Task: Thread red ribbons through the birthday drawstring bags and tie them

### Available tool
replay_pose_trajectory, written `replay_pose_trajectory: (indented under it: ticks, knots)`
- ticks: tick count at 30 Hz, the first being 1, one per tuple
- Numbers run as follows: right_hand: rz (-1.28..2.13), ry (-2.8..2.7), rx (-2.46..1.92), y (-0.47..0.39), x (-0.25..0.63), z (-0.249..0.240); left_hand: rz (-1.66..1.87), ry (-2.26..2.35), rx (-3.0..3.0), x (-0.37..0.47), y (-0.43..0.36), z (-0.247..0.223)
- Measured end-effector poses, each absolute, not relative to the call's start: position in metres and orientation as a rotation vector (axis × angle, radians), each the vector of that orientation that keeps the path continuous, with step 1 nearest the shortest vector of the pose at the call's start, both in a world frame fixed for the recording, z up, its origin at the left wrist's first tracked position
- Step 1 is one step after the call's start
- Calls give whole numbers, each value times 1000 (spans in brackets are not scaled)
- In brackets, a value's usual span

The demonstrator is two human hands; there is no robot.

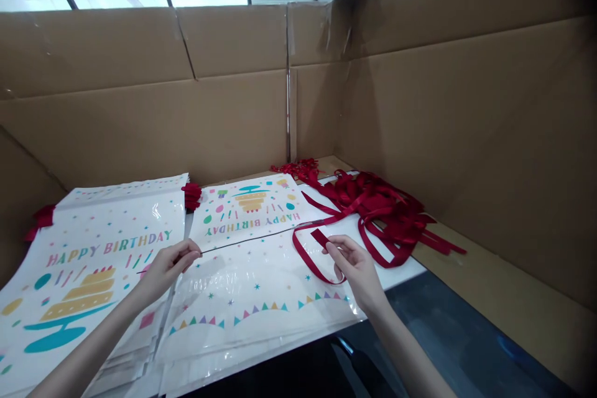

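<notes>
My left hand (170, 264) is pinched closed around one end of a thin dark rod (256, 239). That rod lies slantwise over a white printed plastic sheet (256, 286) with pennants, stars and upside-down "HAPPY BIRTHDAY" lettering. At its far right end it meets a red ribbon (305, 255); how the two are joined is too small to tell. My right hand (352, 264) grips the ribbon's flat end between thumb and fingers, above the sheet's right side. A loop of ribbon hangs below and left of these fingers.
A tangled pile of red ribbon (373, 205) lies to the right, with red cords (301, 169) behind it. Stacked birthday-print sheets (107, 224) with red ribbon bunches at their sides lie left. Tall cardboard walls (233, 118) enclose the back and right. A black object (361, 364) is in front.
</notes>
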State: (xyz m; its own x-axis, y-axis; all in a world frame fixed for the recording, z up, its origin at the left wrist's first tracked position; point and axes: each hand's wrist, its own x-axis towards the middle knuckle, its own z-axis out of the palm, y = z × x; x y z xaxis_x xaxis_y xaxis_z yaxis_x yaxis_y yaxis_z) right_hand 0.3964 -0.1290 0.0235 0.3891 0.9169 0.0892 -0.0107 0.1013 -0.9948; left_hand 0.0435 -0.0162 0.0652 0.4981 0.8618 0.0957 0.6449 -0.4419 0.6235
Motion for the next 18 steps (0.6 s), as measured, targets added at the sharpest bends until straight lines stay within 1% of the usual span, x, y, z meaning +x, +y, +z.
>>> replay_pose_trajectory:
  ticks: [5,18]
  knots:
    - [860,-914,-1238,-130,393,19,564,1264,2235,33,-28,64]
    - [838,-879,-1204,-132,390,14,545,1266,2248,26,-30,56]
